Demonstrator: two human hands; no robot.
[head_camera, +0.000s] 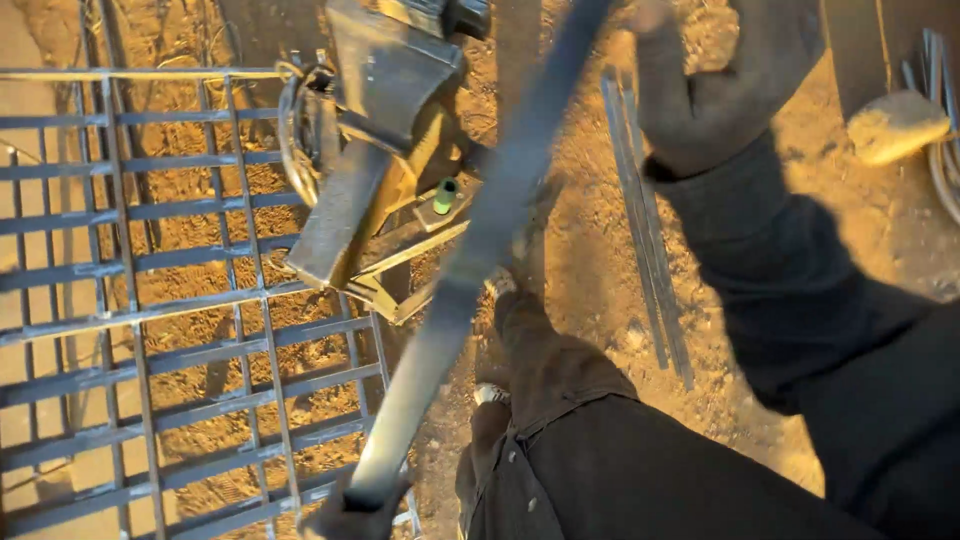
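A long grey metal bar (470, 250) runs diagonally from the bottom left-centre to the top centre. My left hand (350, 512), in a dark glove, grips its lower end at the bottom edge. My right hand (715, 85), in a dark glove with a dark sleeve, is raised at the top right next to the bar's upper part; I cannot see whether it holds the bar. Under the bar stands a yellow metal tool (390, 150) with a grey steel block and a small green cap (445, 195).
A welded steel grille (150, 320) lies flat on the sandy ground at the left. Thin steel rods (645, 230) lie on the dirt right of the bar. A stone (895, 125) sits at the top right. My dark trouser leg (600, 450) fills the bottom centre.
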